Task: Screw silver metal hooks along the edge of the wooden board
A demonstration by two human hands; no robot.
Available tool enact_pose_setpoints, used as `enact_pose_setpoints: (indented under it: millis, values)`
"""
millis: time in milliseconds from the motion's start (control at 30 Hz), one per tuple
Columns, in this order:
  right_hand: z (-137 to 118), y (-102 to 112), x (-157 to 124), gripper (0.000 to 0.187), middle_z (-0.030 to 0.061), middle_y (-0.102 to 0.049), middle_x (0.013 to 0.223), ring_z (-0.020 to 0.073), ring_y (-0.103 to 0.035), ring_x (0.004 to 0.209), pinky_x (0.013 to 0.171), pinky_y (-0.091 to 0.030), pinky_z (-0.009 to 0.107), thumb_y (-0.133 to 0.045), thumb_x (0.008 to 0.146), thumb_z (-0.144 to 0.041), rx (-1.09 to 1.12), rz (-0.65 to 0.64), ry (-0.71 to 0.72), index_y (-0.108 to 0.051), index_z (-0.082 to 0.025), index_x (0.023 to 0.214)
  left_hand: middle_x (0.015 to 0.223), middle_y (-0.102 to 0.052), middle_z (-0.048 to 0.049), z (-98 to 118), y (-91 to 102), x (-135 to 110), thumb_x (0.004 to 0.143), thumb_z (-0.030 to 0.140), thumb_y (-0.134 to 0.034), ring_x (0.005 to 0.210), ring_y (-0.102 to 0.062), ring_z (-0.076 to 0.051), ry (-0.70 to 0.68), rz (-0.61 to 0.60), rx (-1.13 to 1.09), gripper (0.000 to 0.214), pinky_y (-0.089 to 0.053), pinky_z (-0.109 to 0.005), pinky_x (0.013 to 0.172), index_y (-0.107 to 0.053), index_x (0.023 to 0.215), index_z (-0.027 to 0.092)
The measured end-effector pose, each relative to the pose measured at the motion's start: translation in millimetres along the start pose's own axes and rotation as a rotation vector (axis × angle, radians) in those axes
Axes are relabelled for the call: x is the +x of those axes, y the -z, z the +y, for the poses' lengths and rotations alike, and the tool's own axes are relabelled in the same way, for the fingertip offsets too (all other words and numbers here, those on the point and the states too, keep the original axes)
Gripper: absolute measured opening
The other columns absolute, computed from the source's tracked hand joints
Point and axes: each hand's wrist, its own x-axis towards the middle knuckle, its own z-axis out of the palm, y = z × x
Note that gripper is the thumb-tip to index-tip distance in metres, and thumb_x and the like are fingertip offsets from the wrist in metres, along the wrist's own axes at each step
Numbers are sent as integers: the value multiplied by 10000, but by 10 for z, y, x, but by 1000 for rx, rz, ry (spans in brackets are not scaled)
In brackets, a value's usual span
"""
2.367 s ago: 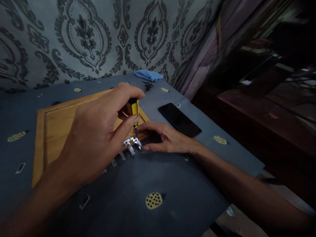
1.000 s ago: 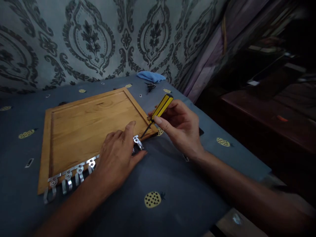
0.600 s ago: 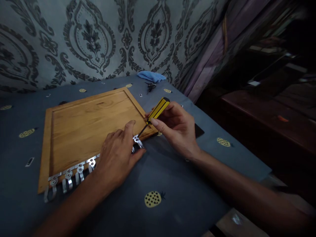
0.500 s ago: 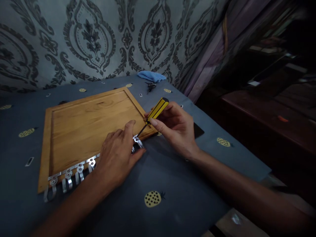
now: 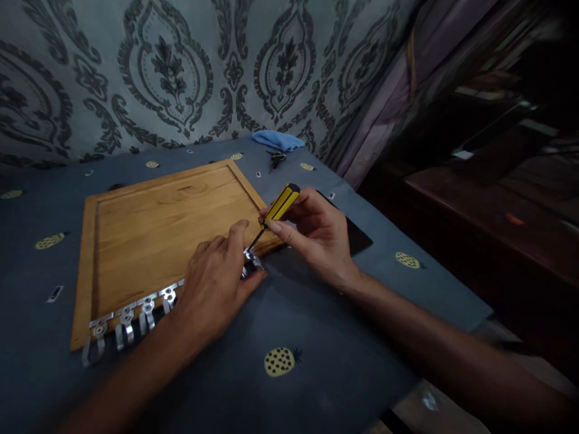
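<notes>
A framed wooden board (image 5: 167, 223) lies flat, with a metal hook rail (image 5: 147, 304) bearing several silver hooks along its near edge. My left hand (image 5: 217, 277) grips the right part of this rail, thumb below and index finger over the board's edge; its palm hides the middle hooks. In my right hand (image 5: 323, 238) is a screwdriver (image 5: 281, 204) with a yellow and black handle, pinched between thumb and fingers and tilted. Its tip meets the rail by the rightmost hook (image 5: 254, 259); any screw there is too small to make out.
The table wears a grey cloth with pineapple prints (image 5: 279, 361). At the back lie a blue rag (image 5: 278, 140) and a small dark object (image 5: 277, 159). A dark flat sheet (image 5: 359, 232) rests beyond my right hand. A patterned wall covering stands behind the table; a dark red surface (image 5: 479, 211) lies to the right.
My right hand and the screwdriver have shifted slightly left and down, the handle a little more upright. My left hand keeps its hold on the rail.
</notes>
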Motion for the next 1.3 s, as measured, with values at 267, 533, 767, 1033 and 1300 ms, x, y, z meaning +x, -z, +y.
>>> enact_pose_setpoints:
  millis: [267,533,767,1033,1300]
  values:
    - [-87,-18,130,312,-13,-592,792,111,-513,661,634,-479,269,-811,816,-457,-149,-108,103,-707,-198,955,1119,-703,-124,7,3,21,881,289,-703,1025,-665,-329,1,-25,-4,637,-530,-518,909,-347,1392,158]
    - [-201,-1,292,323,11,-672,856,107,-615,726,642,-524,231,-832,800,-403,117,-393,-155,-691,-154,951,1099,-702,-123,26,36,21,880,283,-699,1028,-666,-340,28,-47,-25,475,-530,-518,905,-427,1253,173]
    - [-256,50,343,297,38,-751,961,66,-611,611,609,-551,222,-791,851,-337,203,-490,-217,-733,-153,1077,1159,-704,-143,50,42,53,879,277,-705,1086,-658,-350,60,-83,-24,576,-516,-524,942,-371,1330,145]
    - [-134,-71,296,365,-43,-647,695,54,-555,489,451,-490,183,-925,667,-385,194,-247,-122,-645,-165,745,1130,-707,-120,16,-3,22,871,299,-722,1070,-663,-350,35,-32,-20,625,-525,-524,932,-368,1368,163]
    - [-139,6,290,340,-35,-643,738,65,-574,533,540,-520,216,-861,770,-394,146,-305,-107,-712,-172,980,1137,-707,-124,5,-14,26,876,307,-716,1080,-659,-351,35,-43,-20,645,-518,-526,933,-349,1387,167]
